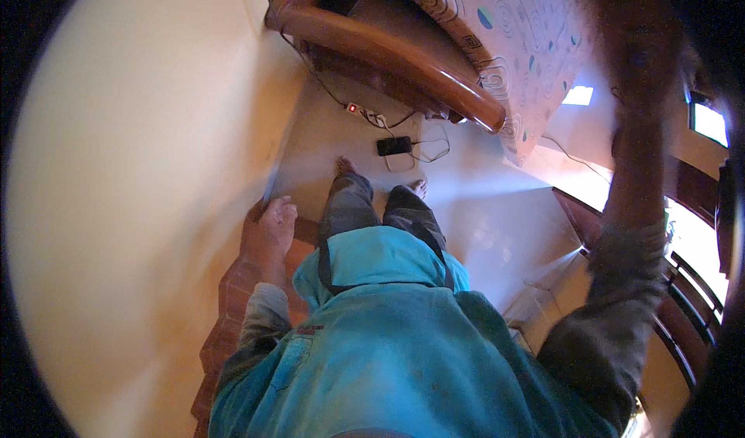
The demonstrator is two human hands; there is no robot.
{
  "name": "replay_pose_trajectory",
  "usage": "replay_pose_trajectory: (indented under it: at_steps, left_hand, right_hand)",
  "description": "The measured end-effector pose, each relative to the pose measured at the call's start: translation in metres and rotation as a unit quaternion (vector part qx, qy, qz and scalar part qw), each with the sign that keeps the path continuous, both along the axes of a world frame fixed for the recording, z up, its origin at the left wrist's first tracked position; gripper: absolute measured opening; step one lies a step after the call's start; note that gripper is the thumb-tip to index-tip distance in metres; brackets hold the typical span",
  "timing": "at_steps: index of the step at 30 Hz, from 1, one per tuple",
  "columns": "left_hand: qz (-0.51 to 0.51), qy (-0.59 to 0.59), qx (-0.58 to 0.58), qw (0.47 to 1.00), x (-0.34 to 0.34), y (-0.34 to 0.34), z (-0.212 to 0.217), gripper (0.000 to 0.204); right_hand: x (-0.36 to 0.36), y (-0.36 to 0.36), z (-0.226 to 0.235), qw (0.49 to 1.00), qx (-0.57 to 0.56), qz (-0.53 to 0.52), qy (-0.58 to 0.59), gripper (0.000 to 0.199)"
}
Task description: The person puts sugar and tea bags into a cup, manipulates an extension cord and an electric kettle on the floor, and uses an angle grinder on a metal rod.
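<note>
Ideally, the right hand (pixel 635 31) — grip too dark to tell — moves gently by the mattress (pixel 521 54), left hand (pixel 278 222) loosely spread.

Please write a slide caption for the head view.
Left hand near the wall, right arm extended; black device and power strip on the floor.

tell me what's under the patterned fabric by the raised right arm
Along the left edge of the patterned fabric, the curved brown wooden frame shows. Whatever lies directly beneath the fabric is covered and cannot be seen.
</note>
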State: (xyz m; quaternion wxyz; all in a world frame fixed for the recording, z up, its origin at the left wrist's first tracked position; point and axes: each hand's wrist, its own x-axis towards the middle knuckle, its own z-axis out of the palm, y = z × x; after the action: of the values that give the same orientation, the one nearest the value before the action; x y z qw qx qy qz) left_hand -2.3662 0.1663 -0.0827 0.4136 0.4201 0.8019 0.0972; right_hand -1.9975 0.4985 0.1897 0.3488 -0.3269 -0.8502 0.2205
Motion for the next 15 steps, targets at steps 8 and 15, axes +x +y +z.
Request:
replay_pose_trajectory:
  at_steps: [8, 15]
  left_hand:
    - [-0.014, -0.024, -0.029, 0.999, 0.08, 0.012, -0.117, 0.031]
    - [-0.202, 0.154, 0.023, 0.967, 0.112, 0.134, -0.421, 0.037]
  right_hand:
    - [0.079, -0.278, -0.34, 0.833, -0.454, -0.058, -0.313, 0.029]
    - [0.053, -0.42, -0.432, 0.772, -0.544, -0.197, -0.263, 0.041]
